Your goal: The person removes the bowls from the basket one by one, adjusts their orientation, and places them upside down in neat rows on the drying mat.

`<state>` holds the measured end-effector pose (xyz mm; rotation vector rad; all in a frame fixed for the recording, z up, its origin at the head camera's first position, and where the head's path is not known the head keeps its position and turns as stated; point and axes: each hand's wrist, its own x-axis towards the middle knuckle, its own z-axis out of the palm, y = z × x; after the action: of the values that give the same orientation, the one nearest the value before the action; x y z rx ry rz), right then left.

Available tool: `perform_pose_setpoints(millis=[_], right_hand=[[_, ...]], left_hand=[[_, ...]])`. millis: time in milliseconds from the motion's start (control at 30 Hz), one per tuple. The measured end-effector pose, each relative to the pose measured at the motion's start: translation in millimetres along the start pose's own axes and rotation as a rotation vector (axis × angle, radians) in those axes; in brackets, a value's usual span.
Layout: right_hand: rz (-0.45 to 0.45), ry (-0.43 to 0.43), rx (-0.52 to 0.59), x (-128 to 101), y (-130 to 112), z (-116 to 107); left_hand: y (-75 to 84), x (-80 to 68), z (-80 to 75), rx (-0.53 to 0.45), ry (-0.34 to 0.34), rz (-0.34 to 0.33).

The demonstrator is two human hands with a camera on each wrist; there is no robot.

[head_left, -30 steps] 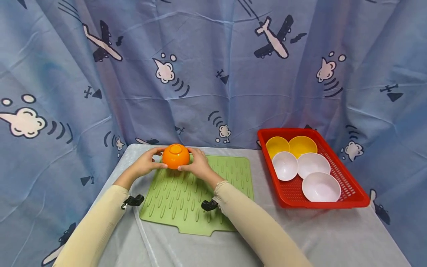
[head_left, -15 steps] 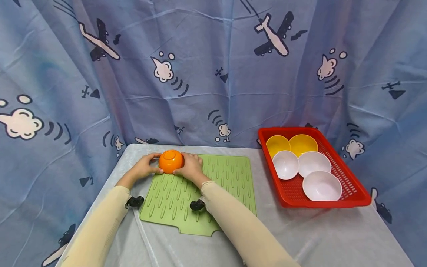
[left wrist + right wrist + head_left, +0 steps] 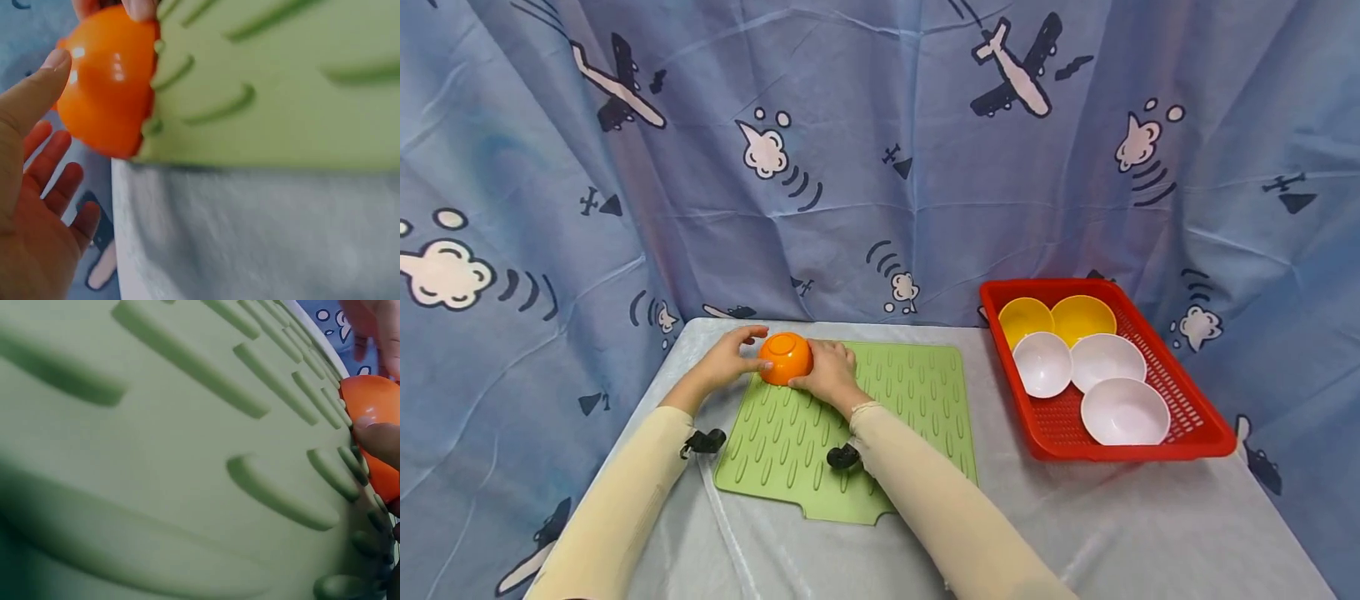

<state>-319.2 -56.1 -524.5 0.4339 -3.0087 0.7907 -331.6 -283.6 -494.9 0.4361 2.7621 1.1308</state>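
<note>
Now the orange bowl [image 3: 786, 357] sits lower than it did a moment ago. It was held up above the green mat [image 3: 880, 433], and now it rests upside down on the mat's far left corner. The bowl looks set down there to stay.

The right hand [image 3: 829, 375] still curls its fingers round the bowl's right side. The left hand [image 3: 728, 360] has let go a bit. Its fingers are spread out and straight, and only the thumb tip touches the bowl, as the left wrist view shows. So one grip holds the bowl and the other is loose.

On the right side of the counter [image 3: 1075, 533] is a red basket [image 3: 1202, 433]. It is well apart from the mat. Inside it are two yellow bowls [image 3: 1052, 318] at the back and three white bowls [image 3: 1093, 379] in front. Nothing lies between the mat and the basket. A blue airplane cloth [image 3: 880, 167] hangs behind it all.
</note>
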Motion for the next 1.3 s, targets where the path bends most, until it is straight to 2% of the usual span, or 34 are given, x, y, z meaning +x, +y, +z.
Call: perform_pose_setpoints(millis=[200, 467, 633, 800, 1067, 1200, 1300], right_hand=[[-0.01, 0.009, -0.005, 2.0, 0.9, 2.5], [-0.016, 0.003, 0.053, -5.3, 4.4, 9.4], [-0.019, 0.011, 0.134, -10.8, 7.1, 1.0], [-0.043, 0.034, 0.219, -14.0, 9.0, -21.0], [-0.125, 0.084, 0.324, -36.2, 9.9, -76.0], [-0.193, 0.106, 0.321, -56.6, 12.4, -105.3], [-0.251, 0.097, 0.271, -75.2, 23.0, -130.1]], left_hand=[[12.0, 9.5, 3.8, 0.024, 0.059, 0.049], [11.0, 3.6, 17.0, 0.031, 0.077, -0.029], [13.6, 3.3, 20.4, 0.063, 0.085, -0.057], [19.5, 7.4, 17.6, 0.089, 0.112, -0.076], [29.5, 9.2, 13.2, 0.073, 0.089, -0.119], [29.6, 5.6, 14.8, 0.067, 0.09, -0.12], [30.1, 3.9, 19.9, 0.071, 0.088, -0.111]])
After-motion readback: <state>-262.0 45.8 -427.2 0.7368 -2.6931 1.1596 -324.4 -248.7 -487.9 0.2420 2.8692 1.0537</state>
